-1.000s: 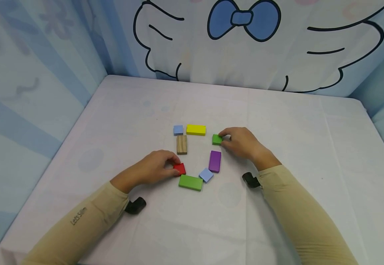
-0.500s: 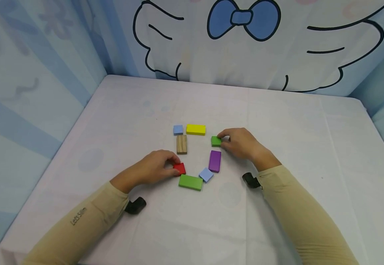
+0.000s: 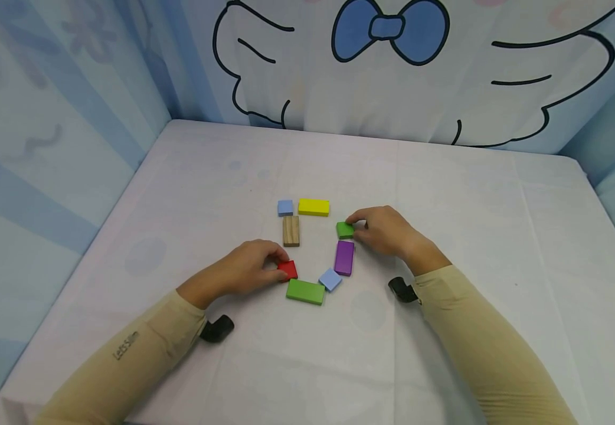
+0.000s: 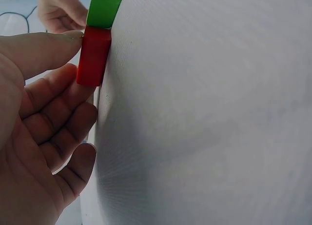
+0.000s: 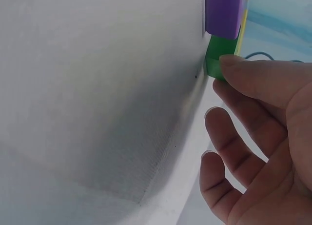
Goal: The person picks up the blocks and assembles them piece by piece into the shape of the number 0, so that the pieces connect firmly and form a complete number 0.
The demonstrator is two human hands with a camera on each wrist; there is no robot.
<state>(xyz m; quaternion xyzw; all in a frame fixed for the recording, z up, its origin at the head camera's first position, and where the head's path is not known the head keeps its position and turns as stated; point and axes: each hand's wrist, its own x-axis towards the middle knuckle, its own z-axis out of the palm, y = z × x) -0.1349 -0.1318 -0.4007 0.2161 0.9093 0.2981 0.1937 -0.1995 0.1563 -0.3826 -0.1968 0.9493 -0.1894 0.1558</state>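
Note:
Between thumb and forefinger, my left hand (image 3: 248, 267) pinches a small red block (image 3: 288, 269) flat on the table. The red block touches the left end of a long green block (image 3: 306, 292). My right hand (image 3: 384, 229) pinches a small green block (image 3: 344, 230) at its right side, right by the far end of a purple block (image 3: 344, 258). In the right wrist view, the thumb lies on the small green block (image 5: 213, 66), close to the purple block (image 5: 224, 12). A tilted light-blue block (image 3: 330, 280) sits between the purple and long green blocks.
Farther back on the white-covered table (image 3: 477, 200) lie a yellow block (image 3: 314, 207), another light-blue block (image 3: 285, 208) and a wood-grain block (image 3: 291, 231). Together the blocks form a rough ring. A printed curtain (image 3: 392, 88) hangs behind the table's far edge.
My right hand has slid the small green block slightly toward me, closing the gap to the purple block. The left hand and red block have stayed in place.

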